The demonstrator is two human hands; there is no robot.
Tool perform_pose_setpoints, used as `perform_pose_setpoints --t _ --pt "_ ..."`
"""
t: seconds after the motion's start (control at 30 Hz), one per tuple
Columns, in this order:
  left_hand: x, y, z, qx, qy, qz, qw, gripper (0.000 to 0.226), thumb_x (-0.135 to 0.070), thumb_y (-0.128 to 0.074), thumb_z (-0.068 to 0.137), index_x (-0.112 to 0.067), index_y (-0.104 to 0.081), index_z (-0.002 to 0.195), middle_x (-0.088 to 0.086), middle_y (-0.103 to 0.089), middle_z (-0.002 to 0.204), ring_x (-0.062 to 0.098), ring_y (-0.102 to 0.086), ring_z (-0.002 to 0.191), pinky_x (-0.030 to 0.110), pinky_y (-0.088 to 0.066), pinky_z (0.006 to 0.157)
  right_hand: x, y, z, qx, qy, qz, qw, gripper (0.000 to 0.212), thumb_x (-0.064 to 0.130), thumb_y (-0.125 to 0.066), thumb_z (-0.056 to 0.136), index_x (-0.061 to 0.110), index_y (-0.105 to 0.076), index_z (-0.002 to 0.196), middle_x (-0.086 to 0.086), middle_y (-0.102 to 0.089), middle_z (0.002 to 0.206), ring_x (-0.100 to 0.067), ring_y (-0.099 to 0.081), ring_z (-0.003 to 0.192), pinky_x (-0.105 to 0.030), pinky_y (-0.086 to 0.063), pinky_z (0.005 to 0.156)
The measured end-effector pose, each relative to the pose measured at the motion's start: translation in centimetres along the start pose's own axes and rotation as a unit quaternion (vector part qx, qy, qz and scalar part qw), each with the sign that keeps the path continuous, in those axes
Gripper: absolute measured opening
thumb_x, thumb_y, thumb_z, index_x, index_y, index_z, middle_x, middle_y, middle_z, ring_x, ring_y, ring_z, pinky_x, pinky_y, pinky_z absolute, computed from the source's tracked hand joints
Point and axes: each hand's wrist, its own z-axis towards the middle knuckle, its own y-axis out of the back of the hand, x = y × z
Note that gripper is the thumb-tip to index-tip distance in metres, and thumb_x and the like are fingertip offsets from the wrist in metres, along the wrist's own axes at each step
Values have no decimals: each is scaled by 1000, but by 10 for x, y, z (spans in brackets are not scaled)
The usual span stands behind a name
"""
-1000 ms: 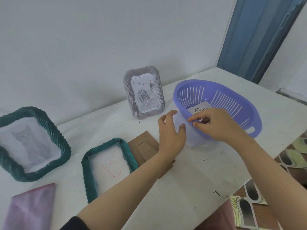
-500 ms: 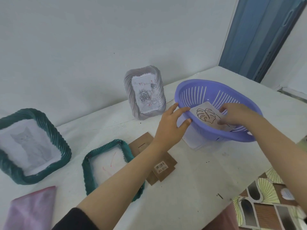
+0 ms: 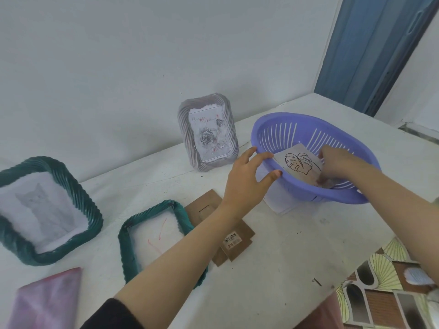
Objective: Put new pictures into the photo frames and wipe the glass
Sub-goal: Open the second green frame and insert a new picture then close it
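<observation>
My left hand (image 3: 247, 179) grips the near rim of a purple slotted basket (image 3: 297, 191), which is tilted toward me. Inside it my right hand (image 3: 337, 162) pinches a picture of a leaf outline (image 3: 295, 162) among other sheets. A small green frame (image 3: 152, 236) lies open face down on the table with a white sheet marked in red inside. Its brown backing board (image 3: 234, 243) lies beside it. A grey frame (image 3: 209, 131) with a rose picture stands against the wall. A larger green frame (image 3: 45, 210) with a cat picture lies at the left.
A pink cloth (image 3: 45, 302) lies at the near left corner of the white table (image 3: 285, 257). A white sheet (image 3: 276, 203) sticks out from under the basket. The table's edge runs along the right, with patterned floor (image 3: 384, 288) below. A blue door (image 3: 370, 48) is at the back right.
My left hand moved from the loose sheet to the basket's rim and tipped the basket toward me. My right hand reached deeper inside and took hold of the leaf picture.
</observation>
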Motion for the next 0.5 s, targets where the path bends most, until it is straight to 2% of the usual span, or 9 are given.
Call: perform_pose_setpoints --t 0.13,0.27,0.37,0.43,0.5 --pt "-1 0 -1 4 6 -3 1000 39 -41 -60 86 -29 -55 122 3 -33 148 21 -29 136 34 -29 104 -4 -2 4 -43 1 26 999 42 1 -60 79 4 -46 118 -17 -55 113 -32 -53 99 -33 -43 73" --pt "-1 3 -4 10 5 -20 1000 44 -38 -60 86 -30 -50 128 1 -32 149 17 -26 137 28 -25 104 -5 8 0 -113 51 115 986 40 -1 -57 79 10 -49 116 -11 -57 98 -26 -50 87 -31 -38 66" --pt "-3 10 -7 -27 -23 -65 997 39 -29 -57 90 -26 -49 128 -4 -44 139 9 -34 131 23 -29 106 6 16 -23 -222 117 233 940 34 2 -56 79 16 -51 109 -9 -64 86 -26 -56 84 -33 -44 68" --pt "-11 20 -10 -47 -16 -133 990 33 -21 -54 92 -29 -51 124 -20 -50 125 1 -46 117 14 -37 97 20 18 -47 -282 179 278 901 31 5 -58 81 18 -51 108 -4 -64 80 -22 -57 78 -30 -44 67" --pt "-24 33 -12 -51 26 -226 972 29 -18 -51 93 -38 -51 115 -24 -54 113 1 -54 105 12 -44 87 36 16 -73 -317 234 285 874 30 7 -59 82 18 -52 108 1 -63 78 -18 -56 73 -25 -41 62"
